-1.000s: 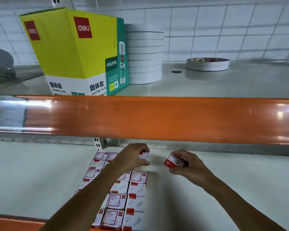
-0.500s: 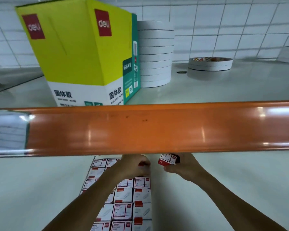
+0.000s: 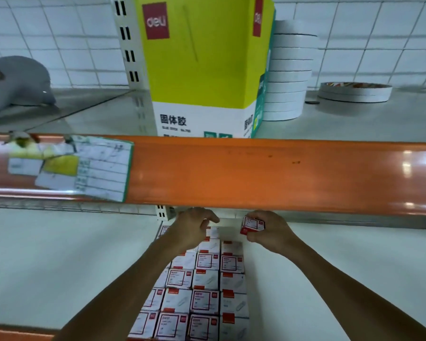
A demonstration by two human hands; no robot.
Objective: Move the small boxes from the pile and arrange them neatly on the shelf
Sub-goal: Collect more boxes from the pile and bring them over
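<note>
Far L, ~10 o'clock: grey rounded object (image 3: 15, 84) lying on upper shelf (image 3: 354, 119), blurred, can't ID. Below it, L end of orange shelf beam (image 3: 280, 175) carries a paper label (image 3: 84, 168) w/ yellow patch under clear film, text unreadable. Slotted white upright (image 3: 128, 43) runs up the tiled wall at ~11. At 12: big yellow/green deli carton (image 3: 197, 57) standing on upper shelf, white band w/ print at its base. Just R of it, touching or nearly, a tall stack of white tape rolls (image 3: 290, 77); further R at ~2 a low stack of wider tape rolls (image 3: 354, 92), small dark disc (image 3: 312, 102) on the shelf btw the two stacks. Lower shelf (image 3: 59, 254), white surface: rows of small red/white boxes (image 3: 204, 286) packed tight in a grid, ~6 o'clock up toward centre. Left hand (image 3: 192, 230) at back end of the grid, just under the beam, fingers curled down over the rearmost box; whether it actually grips that box – can't tell, box mostly hidden. Right hand (image 3: 271, 232) just R of grid's back corner, pinching one small box (image 3: 252, 225) btw thumb and fingers, box tilted, off the shelf surface, label side up. Hands apart, small gap btw them.
</note>
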